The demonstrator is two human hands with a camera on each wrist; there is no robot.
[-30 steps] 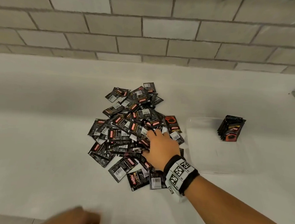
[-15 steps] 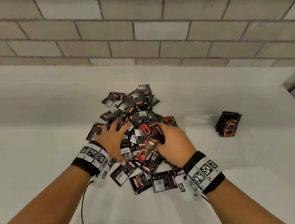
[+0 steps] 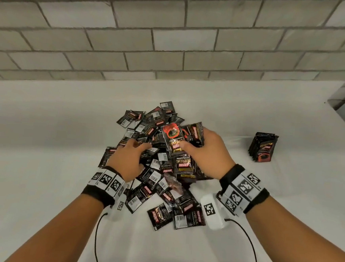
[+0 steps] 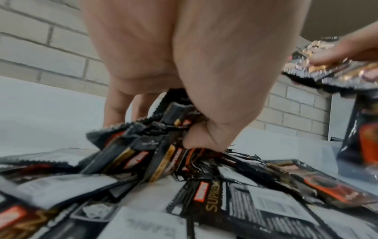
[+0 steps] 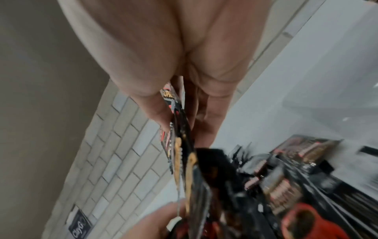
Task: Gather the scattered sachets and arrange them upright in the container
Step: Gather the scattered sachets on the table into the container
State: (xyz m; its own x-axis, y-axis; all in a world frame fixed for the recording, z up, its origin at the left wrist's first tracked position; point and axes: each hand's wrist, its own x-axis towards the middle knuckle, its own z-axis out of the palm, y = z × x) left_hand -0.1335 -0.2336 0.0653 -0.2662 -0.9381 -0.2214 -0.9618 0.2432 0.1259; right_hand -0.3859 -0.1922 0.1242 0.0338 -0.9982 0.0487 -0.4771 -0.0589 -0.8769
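Grabbing a fresh bunch from the pile [image 3: 157,160].
My right hand [image 3: 205,152] pinches a few sachets [image 3: 174,140], lifted just above the pile; my left hand [image 3: 127,158] is curled into it, gripping several. The container [image 3: 239,138], clear and hard to see, is right of the pile on the desk [image 3: 41,162], an upright stack [image 3: 263,147] at its far end. I should square the edges, face them one way, then seat them against that stack.

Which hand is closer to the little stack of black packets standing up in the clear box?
Right. The right hand, gripping a bunch of black sachets, is on the pile's side nearest the upright stack of black sachets. The left hand is farther away, across the pile.
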